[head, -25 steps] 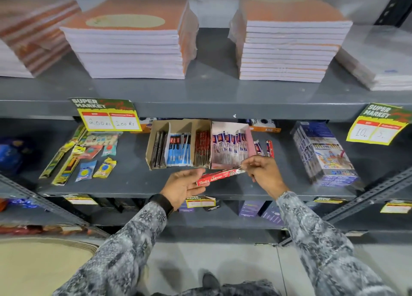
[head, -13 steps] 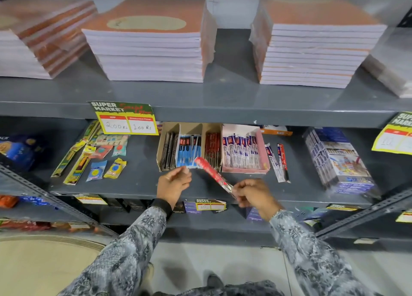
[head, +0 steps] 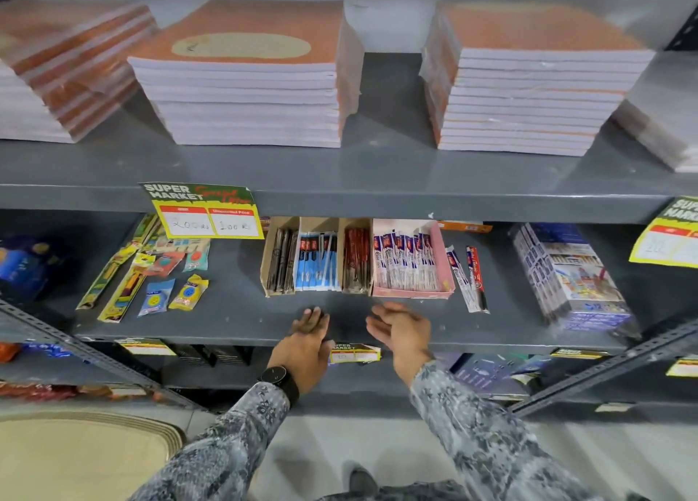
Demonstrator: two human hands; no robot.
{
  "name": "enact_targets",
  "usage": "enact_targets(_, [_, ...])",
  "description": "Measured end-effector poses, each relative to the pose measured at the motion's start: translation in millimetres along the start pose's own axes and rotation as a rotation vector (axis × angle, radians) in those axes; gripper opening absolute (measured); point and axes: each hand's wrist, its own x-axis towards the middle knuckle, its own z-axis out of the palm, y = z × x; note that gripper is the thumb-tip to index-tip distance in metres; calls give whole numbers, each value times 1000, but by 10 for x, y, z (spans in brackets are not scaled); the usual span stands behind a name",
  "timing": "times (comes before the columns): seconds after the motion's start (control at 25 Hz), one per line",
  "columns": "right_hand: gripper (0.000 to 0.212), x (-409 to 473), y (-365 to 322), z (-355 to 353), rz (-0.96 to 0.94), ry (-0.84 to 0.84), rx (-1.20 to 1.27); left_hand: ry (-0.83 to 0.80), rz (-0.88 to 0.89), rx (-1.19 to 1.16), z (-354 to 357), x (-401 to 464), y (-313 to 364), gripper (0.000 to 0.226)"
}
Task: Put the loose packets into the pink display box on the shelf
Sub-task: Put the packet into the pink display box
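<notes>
Both the left hand and right hand hover spread and empty at lower centre, likely between picks, below the pink cardboard display box, with thin loose packets lying just right of it.

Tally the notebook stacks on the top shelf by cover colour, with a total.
Orange-covered stacks: 3 (left, middle, right)
Pale grey-wrapped stack: 1, at the far right, partly out of view
Total: 4
</notes>
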Motion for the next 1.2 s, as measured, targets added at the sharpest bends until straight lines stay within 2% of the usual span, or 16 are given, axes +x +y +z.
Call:
enact_targets(0.04, [23, 17, -40, -191, -151, 65, -167, 1, 15, 54, 56, 7, -3, 69])
enact_targets(0.12, [30, 79, -275, -549, -446, 311, -544, -2, 21, 93, 146, 25, 11, 78])
enact_targets(0.2, [24, 213, -626, -834, -555, 568, -739, -12, 11, 92, 195, 47, 13, 91])
enact_targets(0.28, [16, 377, -922, -1005, -505, 662, -816, -38, -2, 87, 170, 59, 18, 93])
enact_targets(0.44, [42, 587, -1096, -1118, -289, 577, -1114, -107, -16, 76, 87, 54, 60, 74])
enact_targets(0.56, [44, 602, -1132, -1118, -286, 560, -1011, -119, -19, 57, 54, 49, 72, 75])
enact_targets(0.76, [16, 563, -1051, -1207, -456, 579, -758, -111, -22, 78, 64, 56, 63, 75])
enact_targets(0.8, [17, 587, -1021, -1220, -503, 578, -685, -113, -26, 69, 64, 47, 61, 75])
enact_targets(0.88, [31, 585, -991, -1203, -568, 459, -440, -94, -17, 16, 33, 42, 70, 74])
enact_targets(0.96, [37, 480, -981, -1133, -501, 97, -252, -38, -30, -158, -62, 49, 112, 70])
enact_targets(1.0, [31, 368, -987, -1037, -436, -101, -295, 0, -58, -351, -148, 43, 141, 70])
enact_targets(1.08, [21, 184, -952, -832, -342, -403, -589, 29, -170, -987, -335, 8, 237, 73])
enact_targets(1.12, [18, 140, -909, -737, -331, -476, -714, -4, -229, -1230, -404, -10, 285, 64])
enact_targets(1.16, [18, 127, -850, -642, -336, -497, -766, -35, -250, -1370, -460, -35, 302, 51])
enact_targets(1.2, [19, 110, -800, -552, -341, -485, -757, -39, -247, -1396, -480, -53, 300, 38])
